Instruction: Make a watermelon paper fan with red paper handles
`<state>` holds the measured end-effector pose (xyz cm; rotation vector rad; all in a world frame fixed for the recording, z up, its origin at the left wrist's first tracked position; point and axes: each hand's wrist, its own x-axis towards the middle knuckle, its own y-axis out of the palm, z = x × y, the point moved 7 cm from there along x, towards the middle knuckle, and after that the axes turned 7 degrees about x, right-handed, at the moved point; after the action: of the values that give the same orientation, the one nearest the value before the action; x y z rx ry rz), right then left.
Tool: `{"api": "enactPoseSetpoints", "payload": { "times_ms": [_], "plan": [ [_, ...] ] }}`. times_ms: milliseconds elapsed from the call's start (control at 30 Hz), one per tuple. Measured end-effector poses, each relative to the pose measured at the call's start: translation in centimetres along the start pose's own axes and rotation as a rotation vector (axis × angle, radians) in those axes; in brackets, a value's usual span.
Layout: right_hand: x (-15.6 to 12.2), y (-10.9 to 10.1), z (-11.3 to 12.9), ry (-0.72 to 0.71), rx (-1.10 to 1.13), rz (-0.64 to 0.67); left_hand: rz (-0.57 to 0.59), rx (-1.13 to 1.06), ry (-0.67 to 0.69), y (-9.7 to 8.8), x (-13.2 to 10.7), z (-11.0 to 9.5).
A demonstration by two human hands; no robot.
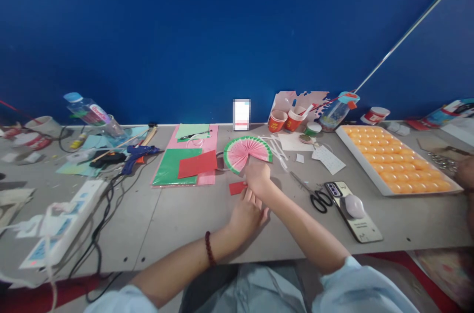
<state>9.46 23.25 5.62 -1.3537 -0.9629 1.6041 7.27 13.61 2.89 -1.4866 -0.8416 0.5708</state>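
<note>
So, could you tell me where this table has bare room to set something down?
The widest patch lies in front of the coloured paper sheets, between the power strip and the left hand. A smaller one runs along the near edge between the phone and the tray of orange balls. Back left, around the glue gun, is crowded.

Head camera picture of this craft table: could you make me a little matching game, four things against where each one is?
Things:
1. watermelon paper fan
2. scissors
3. orange balls
4. blue glue gun

Places:
A. in the white tray on the right
B. left of the green paper
C. held at its base by the right hand
D. flat on the table beside the phone

Pairs: 1-C, 2-D, 3-A, 4-B.
</note>
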Motion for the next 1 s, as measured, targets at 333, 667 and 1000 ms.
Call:
{"api": "enactPoseSetpoints", "payload": {
  "times_ms": [333,667,1000],
  "plan": [
    [-0.5,0.0,-0.3,0.066,-0.044,-0.028,0.038,0.023,-0.073,0.5,-1.1,-1.3],
    [-0.8,0.5,-0.4,0.042,-0.052,-0.040,-0.018,-0.081,-0.086,-1.6,-0.8,1.2],
    [-1.3,0.5,-0.3,0.029,-0.062,-0.038,-0.021,-0.050,-0.102,0.3,-3.1,2.8]
  ]
}}
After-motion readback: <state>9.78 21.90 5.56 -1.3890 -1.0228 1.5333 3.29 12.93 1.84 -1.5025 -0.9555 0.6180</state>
